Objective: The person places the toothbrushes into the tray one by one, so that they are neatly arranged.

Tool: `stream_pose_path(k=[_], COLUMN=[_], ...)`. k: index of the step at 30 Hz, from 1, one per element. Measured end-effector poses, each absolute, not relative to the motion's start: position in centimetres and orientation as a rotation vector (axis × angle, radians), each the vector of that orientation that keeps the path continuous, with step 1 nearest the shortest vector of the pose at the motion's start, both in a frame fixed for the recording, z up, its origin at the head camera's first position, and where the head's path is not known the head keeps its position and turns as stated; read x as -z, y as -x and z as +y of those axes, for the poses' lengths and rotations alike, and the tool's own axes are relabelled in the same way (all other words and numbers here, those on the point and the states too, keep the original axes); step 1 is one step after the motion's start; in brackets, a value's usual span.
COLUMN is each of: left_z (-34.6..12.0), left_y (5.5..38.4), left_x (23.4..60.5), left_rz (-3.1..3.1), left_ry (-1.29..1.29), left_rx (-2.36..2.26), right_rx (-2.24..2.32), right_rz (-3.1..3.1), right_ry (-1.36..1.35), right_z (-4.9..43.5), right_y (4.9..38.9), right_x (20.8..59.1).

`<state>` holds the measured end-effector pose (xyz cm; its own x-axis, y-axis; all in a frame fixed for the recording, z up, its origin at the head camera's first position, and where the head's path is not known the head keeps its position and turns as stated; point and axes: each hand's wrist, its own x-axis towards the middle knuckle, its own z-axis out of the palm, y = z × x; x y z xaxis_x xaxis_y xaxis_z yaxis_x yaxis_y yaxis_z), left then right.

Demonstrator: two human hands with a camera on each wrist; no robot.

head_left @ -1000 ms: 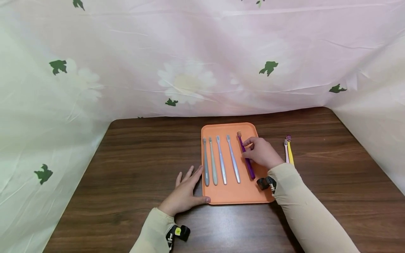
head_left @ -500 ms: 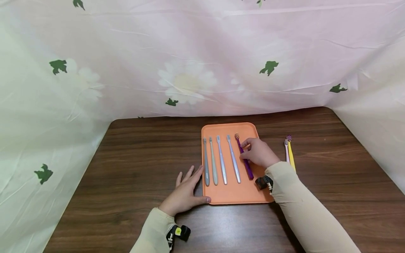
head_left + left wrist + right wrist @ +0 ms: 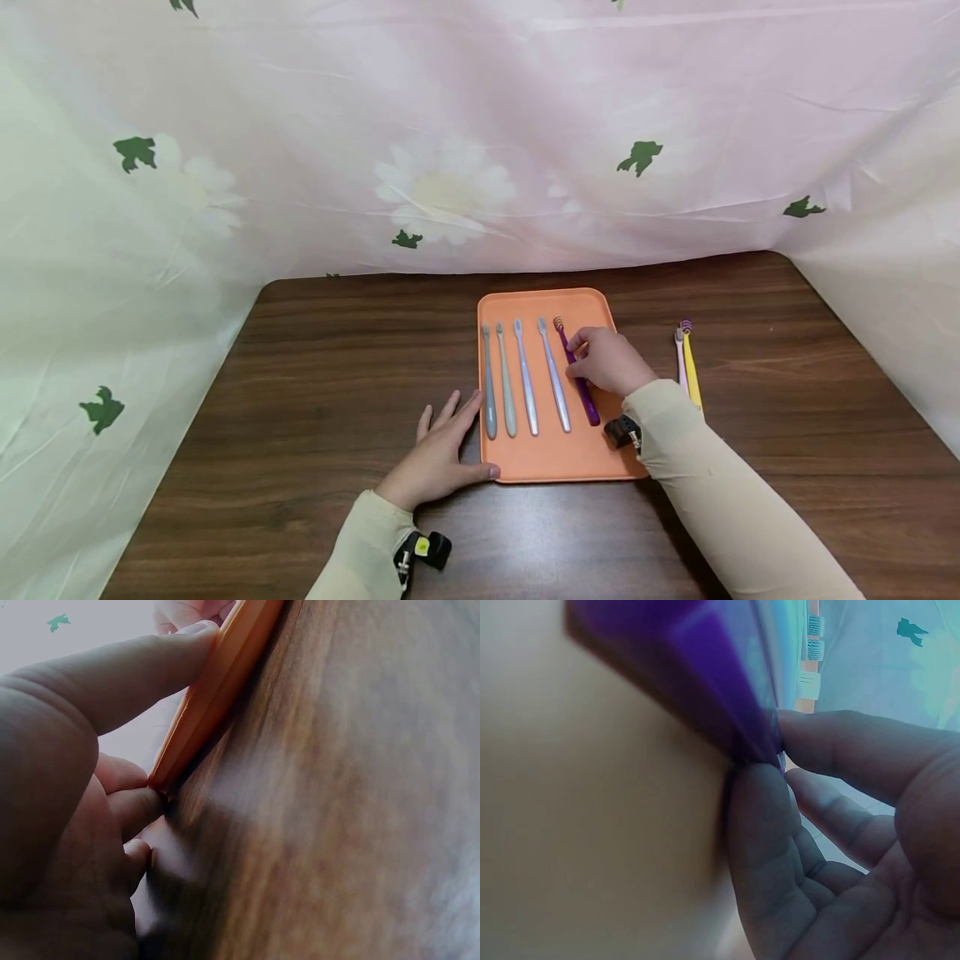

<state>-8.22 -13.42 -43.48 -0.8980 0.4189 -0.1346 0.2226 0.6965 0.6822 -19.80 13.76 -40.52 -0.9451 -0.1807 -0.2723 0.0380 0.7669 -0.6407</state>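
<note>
On the orange tray (image 3: 555,462), my right hand (image 3: 611,362) pinches a purple toothbrush (image 3: 588,407) between thumb and fingers. Its handle end looms large in the right wrist view, where the fingertips (image 3: 761,787) meet along its sides. Left of it, several toothbrushes lie side by side, bristle ends away from me: a grey-blue one (image 3: 491,408), a pale green one (image 3: 508,404) and two lavender ones. My left hand (image 3: 431,467) is spread at the tray's left side, thumb (image 3: 187,645) on the rim and fingers straight against the edge.
To the right of the tray, a pink toothbrush (image 3: 681,358) and a yellow toothbrush (image 3: 692,375) lie on the dark wooden table (image 3: 330,375), partly behind the right sleeve. A flower-patterned cloth (image 3: 315,167) hangs round the back and sides.
My right hand has shifted slightly left with the purple toothbrush, whose bristle end has swung toward the lavender ones. The left hand and the tray hold their place.
</note>
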Motion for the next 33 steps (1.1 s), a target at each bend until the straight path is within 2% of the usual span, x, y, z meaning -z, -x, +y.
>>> stream_pose_path(k=[33], left_z=[-13.4], left_y=[8.2], left_x=[43.5], left_rz=[2.639], left_ry=[-0.51], left_rx=[-0.985], right_rx=[0.981], right_rz=[2.732], right_ry=[0.098], right_z=[17.6], right_y=[17.4], right_x=[38.5])
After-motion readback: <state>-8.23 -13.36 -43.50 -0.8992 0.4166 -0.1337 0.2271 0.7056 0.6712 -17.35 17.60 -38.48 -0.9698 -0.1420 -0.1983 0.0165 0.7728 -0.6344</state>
